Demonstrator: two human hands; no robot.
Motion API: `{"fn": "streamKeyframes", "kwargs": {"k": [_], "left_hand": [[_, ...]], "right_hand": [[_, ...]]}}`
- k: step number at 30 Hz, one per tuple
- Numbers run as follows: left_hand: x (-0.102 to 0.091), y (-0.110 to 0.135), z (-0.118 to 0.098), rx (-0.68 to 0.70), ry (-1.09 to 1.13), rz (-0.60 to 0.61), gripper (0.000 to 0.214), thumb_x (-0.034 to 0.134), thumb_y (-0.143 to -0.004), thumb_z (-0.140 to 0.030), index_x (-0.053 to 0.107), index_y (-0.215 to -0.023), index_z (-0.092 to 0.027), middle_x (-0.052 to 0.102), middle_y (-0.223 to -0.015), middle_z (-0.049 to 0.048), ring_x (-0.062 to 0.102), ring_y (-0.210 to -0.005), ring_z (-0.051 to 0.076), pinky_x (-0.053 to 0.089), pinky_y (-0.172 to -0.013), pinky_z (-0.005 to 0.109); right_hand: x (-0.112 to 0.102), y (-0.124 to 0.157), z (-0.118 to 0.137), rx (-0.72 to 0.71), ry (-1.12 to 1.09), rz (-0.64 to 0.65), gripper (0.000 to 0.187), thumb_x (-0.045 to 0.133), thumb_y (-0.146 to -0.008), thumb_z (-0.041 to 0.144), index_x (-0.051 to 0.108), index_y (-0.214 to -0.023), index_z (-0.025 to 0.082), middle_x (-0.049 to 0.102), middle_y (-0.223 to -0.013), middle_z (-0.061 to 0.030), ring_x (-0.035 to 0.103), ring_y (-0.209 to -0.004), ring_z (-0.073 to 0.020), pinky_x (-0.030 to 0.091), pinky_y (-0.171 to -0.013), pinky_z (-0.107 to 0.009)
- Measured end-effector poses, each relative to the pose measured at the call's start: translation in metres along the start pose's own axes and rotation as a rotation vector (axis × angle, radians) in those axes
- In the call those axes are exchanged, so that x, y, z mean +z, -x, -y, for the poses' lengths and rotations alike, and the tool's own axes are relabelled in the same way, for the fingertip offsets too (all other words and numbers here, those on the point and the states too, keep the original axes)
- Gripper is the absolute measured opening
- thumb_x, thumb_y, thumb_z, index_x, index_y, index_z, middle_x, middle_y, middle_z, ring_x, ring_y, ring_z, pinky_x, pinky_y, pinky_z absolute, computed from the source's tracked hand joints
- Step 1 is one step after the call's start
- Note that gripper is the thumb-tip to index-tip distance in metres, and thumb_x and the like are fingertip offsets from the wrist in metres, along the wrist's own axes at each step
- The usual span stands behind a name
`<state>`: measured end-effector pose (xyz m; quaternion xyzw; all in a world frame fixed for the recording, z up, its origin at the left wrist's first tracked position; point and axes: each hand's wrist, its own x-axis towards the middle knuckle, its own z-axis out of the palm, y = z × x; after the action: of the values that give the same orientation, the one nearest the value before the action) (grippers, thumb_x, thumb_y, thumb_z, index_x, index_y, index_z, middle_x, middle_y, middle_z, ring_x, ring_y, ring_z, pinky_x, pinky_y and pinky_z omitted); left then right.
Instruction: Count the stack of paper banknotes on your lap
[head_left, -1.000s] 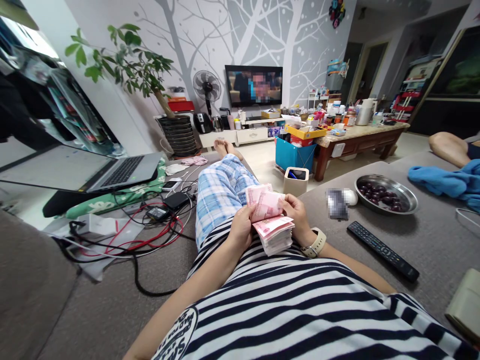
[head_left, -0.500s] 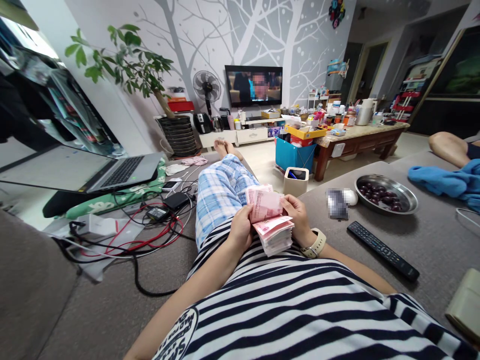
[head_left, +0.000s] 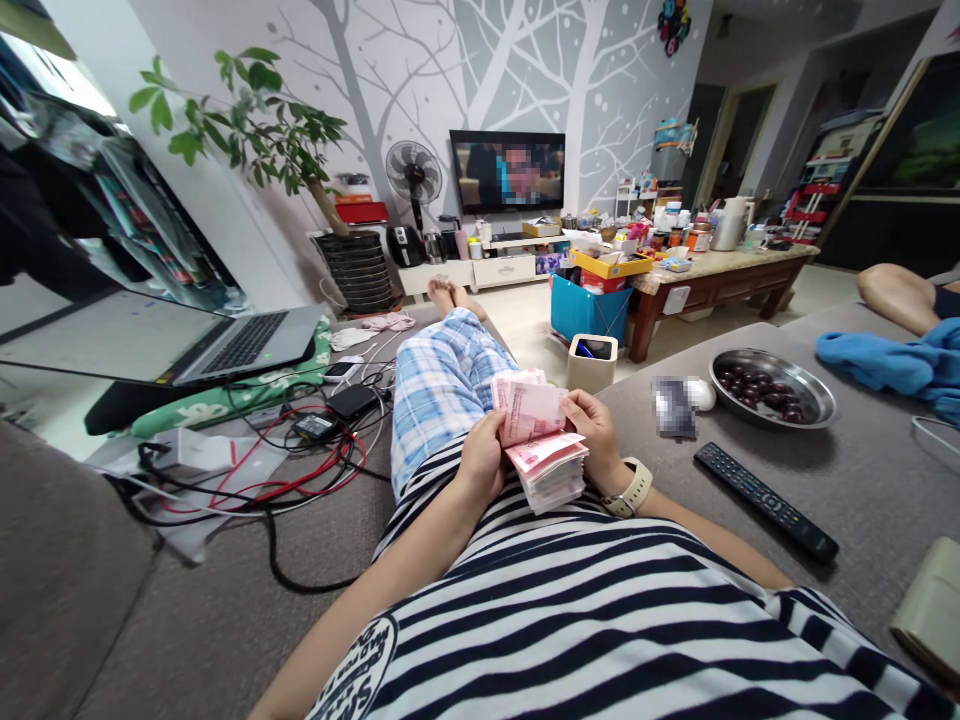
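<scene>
Banknotes [head_left: 551,470] lie stacked on the lap [head_left: 442,385], left hand [head_left: 484,455] closed around them. Right hand [head_left: 598,428] pinches the raised top ones; print unreadable.

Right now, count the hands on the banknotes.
2: the left hand grips the banknotes at their left edge; the right hand pinches the raised top notes on the right. No other hand shows.

On the lap, the left grip [head_left: 484,455] and right grip [head_left: 596,430] clasp a banknote stack [head_left: 551,478], its top notes bent upward. A remote [head_left: 765,500] lies at 3 o'clock and a laptop [head_left: 247,345] at 10 o'clock.
</scene>
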<state>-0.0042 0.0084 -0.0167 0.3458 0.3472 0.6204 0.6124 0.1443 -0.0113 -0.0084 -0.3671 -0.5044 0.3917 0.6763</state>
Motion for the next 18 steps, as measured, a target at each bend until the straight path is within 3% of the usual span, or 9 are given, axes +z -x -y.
{"fn": "streamKeyframes", "kwargs": {"k": [7,12,18], "left_hand": [[0.0,0.0,0.0,-0.021,0.011,0.023,0.025,0.076,-0.067,-0.035,0.073,-0.081,-0.014,0.077,-0.084,0.0058,0.069,-0.08,0.022,0.054,-0.087,0.038],[-0.003,-0.004,0.003,-0.018,-0.006,-0.013,0.029,0.079,-0.066,-0.039,0.073,-0.081,-0.015,0.076,-0.083,0.0044,0.069,-0.081,0.022,0.053,-0.087,0.038],[-0.001,-0.001,0.0,-0.004,-0.023,-0.018,0.027,0.08,-0.065,-0.038,0.071,-0.077,-0.016,0.075,-0.079,0.0036,0.068,-0.076,0.021,0.053,-0.082,0.035]], "right_hand": [[0.0,0.002,0.004,-0.014,-0.02,0.007,0.046,0.07,-0.079,0.061,0.051,-0.062,0.023,0.043,-0.055,0.0045,0.034,-0.052,-0.0122,0.029,-0.05,-0.028],[0.001,0.001,0.001,0.012,-0.074,0.085,0.052,0.058,-0.083,0.07,0.056,-0.061,0.023,0.05,-0.048,0.0016,0.04,-0.046,-0.0132,0.033,-0.049,-0.03],[-0.001,-0.003,-0.011,0.003,-0.03,-0.003,0.048,0.074,-0.076,0.065,0.055,-0.064,0.022,0.052,-0.053,0.0043,0.043,-0.05,-0.0117,0.037,-0.054,-0.029]]}}
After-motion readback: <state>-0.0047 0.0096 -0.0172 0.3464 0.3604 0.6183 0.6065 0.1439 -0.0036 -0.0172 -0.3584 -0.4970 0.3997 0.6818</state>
